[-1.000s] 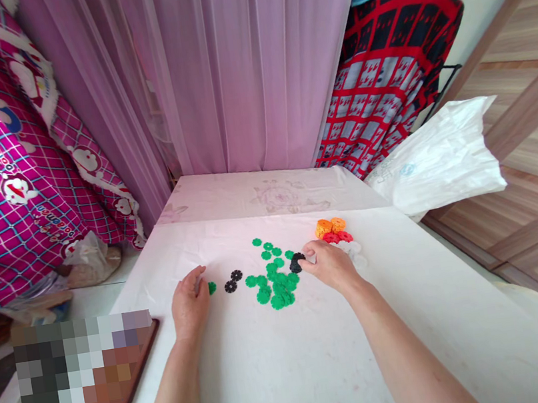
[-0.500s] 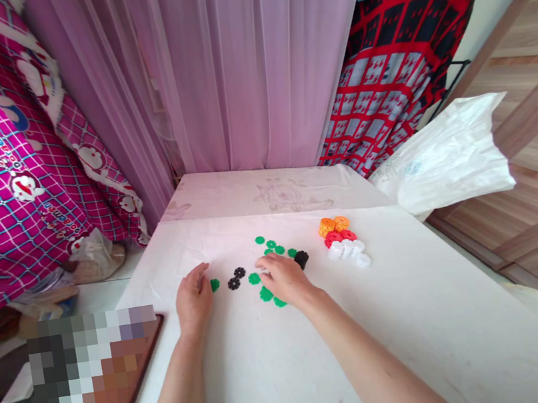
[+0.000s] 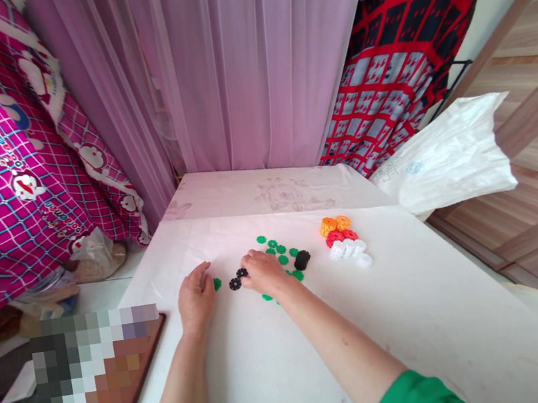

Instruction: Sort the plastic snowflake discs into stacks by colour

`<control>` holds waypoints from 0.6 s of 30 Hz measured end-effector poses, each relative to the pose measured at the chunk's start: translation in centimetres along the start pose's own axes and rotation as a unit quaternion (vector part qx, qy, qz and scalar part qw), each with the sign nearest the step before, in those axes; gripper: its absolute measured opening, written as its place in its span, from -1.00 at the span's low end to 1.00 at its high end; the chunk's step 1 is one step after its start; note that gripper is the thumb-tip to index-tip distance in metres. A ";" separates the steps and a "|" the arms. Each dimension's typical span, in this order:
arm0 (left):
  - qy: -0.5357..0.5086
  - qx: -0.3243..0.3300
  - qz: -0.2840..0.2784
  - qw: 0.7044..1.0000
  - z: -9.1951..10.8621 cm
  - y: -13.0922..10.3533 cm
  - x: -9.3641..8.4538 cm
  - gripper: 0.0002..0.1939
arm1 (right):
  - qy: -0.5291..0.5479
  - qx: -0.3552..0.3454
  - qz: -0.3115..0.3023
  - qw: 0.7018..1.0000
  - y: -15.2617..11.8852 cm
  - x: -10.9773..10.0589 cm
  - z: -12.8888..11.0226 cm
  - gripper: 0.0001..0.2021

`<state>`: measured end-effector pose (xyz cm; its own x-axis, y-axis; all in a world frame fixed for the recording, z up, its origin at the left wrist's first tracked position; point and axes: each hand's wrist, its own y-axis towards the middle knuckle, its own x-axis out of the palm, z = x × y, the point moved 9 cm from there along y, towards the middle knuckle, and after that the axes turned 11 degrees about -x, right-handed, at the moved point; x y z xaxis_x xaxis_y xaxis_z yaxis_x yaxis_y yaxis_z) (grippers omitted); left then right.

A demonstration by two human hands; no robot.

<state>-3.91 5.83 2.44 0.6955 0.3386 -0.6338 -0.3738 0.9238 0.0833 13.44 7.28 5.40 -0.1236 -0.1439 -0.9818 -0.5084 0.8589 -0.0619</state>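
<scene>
My left hand rests on the table at the left, fingers loosely bent and apart, holding nothing visible. Just right of its thumb lies a green notched plastic disc. My right hand is over the middle, its thumb and forefinger closed around a black notched disc, which is partly covered by the fingers. Touching or close beside that disc is another black disc. Several green discs are scattered behind and right of my right hand; some are partly hidden under the hand and wrist.
Black discs form a small pile right of the green ones. Farther right are orange, red and white discs. A brown-edged, blurred-out object lies at the left edge. A white bag stands at the right.
My right hand has moved left from the green discs to the black pair, uncovering some green discs at the right. My left hand has stayed in place.
</scene>
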 end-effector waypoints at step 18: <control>0.019 0.012 0.003 1.000 0.3 0.1 0.0 -0.64 | 0.035 0.202 0.167 0.964 -11.5 -5.3 11.3 -0.81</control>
<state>-3.75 5.97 2.69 0.6699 0.3368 -0.6617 -0.3622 0.9262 0.1047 29.57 3.72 9.25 -0.2871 0.1542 -0.9454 -0.0588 0.9823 0.1780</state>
